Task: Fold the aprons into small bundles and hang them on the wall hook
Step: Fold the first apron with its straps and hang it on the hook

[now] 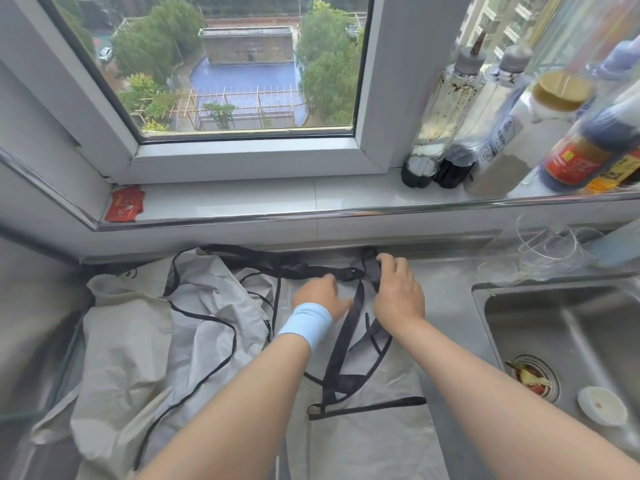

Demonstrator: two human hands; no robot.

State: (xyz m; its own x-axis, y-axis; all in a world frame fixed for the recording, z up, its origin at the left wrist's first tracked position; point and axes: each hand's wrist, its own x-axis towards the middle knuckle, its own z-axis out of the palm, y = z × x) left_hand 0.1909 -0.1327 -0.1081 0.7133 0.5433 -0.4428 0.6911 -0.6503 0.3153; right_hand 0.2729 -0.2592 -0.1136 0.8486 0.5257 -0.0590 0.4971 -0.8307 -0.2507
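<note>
Your right hand point(398, 292) pinches the black strap point(349, 273) of a grey apron point(363, 438) at the far edge of the steel desk point(446, 282), fingers curled round the bunched band where it meets the wall. Your left hand point(320, 294), with a light blue wristband point(306, 323), lies just beside it on the same strap. Its fingers bend down onto the band and cloth, but you cannot tell whether they grip it or only press.

The grey apron lies flat under both forearms and runs back toward you from the hands, with more dark straps crossing it in loops between your wrists. To the left of the left hand a second apron point(138, 341) lies crumpled on the desk, thin black trim snaking over its folds. Its near corner hangs over the desk's front edge.

To the right of the right hand the desk drops into a steel sink point(571, 317). Food scraps sit in its drain strainer point(533, 375), and a small white lid point(602, 405) lies near it.

Beyond the right hand and to its right, sauce bottles point(450, 133) crowd the windowsill point(277, 199), with clear glasses point(554, 244) below them on the desk. Beyond the left hand and well to its left, red packets point(124, 204) lie in the sill's corner.
</note>
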